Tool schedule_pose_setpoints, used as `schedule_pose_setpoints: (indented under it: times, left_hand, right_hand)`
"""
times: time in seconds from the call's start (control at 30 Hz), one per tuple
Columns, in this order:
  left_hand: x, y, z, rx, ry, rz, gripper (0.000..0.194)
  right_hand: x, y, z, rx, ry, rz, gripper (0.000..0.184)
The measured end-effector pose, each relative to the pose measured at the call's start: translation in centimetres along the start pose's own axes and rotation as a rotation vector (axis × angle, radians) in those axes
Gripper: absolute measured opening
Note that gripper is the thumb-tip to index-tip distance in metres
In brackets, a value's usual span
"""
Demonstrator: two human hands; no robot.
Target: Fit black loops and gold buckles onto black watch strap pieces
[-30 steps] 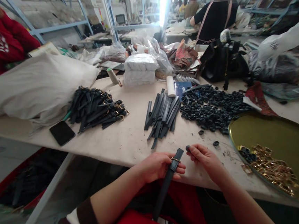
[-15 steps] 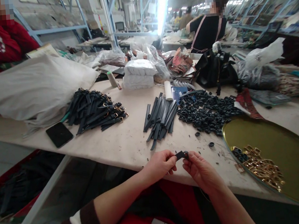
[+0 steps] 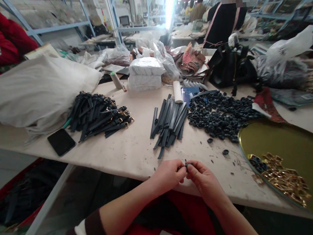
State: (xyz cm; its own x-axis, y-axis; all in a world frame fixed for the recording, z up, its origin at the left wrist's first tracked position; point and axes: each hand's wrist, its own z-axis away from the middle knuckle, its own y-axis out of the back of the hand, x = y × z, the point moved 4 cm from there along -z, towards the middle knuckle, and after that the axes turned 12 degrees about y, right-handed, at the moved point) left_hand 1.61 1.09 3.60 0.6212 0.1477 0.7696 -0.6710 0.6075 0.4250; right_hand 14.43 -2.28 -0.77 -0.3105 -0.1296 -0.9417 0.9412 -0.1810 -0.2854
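Observation:
At the table's front edge my left hand (image 3: pixel 172 171) and my right hand (image 3: pixel 203 175) are pinched close together. Between their fingertips is a small dark strap (image 3: pixel 188 165), mostly covered by the fingers; a small dark loop at its end showed a moment ago. Beyond my hands lies a bundle of flat dark strips (image 3: pixel 169 120). Right of that spreads a heap of small dark loops (image 3: pixel 219 115). A pile of dark straps with gold buckles (image 3: pixel 96 113) lies to the left. On the right, a round gold tray (image 3: pixel 298 141) holds gold buckles (image 3: pixel 285 179) and several dark loops.
A black phone (image 3: pixel 61 142) lies near the left edge, beside a large white cloth bundle (image 3: pixel 38 87). Thread spools (image 3: pixel 177 92), wrapped white packs (image 3: pixel 144 74) and a black bag (image 3: pixel 231 69) stand farther back. Below left is a red-rimmed bin (image 3: pixel 21 167). Other people are beyond the table.
My hands have drawn together, and the strap that showed between them is now mostly hidden by my fingers. The view has shifted slightly.

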Motion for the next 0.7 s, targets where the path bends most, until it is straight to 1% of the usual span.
schedule_pose_setpoints:
  times: [0.07,0.13,0.17,0.23,0.37,0.47,0.53,0.63,0.7]
  left_hand:
    - [0.0,0.1,0.1,-0.105,0.008,0.149,0.025]
    - [-0.1,0.2,0.2,-0.225,0.013,0.293,0.038]
    - [-0.3,0.3,0.3,-0.255,0.015,0.336,0.042]
    - [-0.7,0.4,0.1,-0.246,0.025,0.372,0.041]
    - [-1.5,0.0,-0.4,-0.165,0.022,0.376,0.036]
    - [-1.7,-0.3,-0.4,-0.152,0.02,0.382,0.034]
    - [-1.7,-0.3,-0.2,-0.156,0.036,0.409,0.033]
    - [-1.5,-0.4,0.3,-0.163,0.047,0.429,0.032]
    - [-1.4,-0.5,0.8,-0.153,0.04,0.428,0.032]
  right_hand:
    - [-0.2,0.1,-0.3,0.031,0.002,-0.016,0.031]
    - [-0.3,0.1,-0.5,0.05,-0.012,-0.053,0.031]
    - [-0.3,0.1,-0.5,0.051,-0.022,-0.074,0.031]
    - [-0.1,-0.2,-0.3,0.048,-0.032,-0.096,0.03]
    - [0.4,-0.9,0.4,-0.016,-0.057,-0.055,0.03]
    - [0.4,-1.1,0.8,-0.021,-0.038,-0.06,0.03]
    - [0.1,-1.0,1.0,0.001,-0.023,-0.123,0.029]
    - [-0.2,-0.8,1.3,0.041,-0.05,-0.264,0.03]
    - [-0.4,-0.9,1.7,0.048,-0.077,-0.319,0.024]
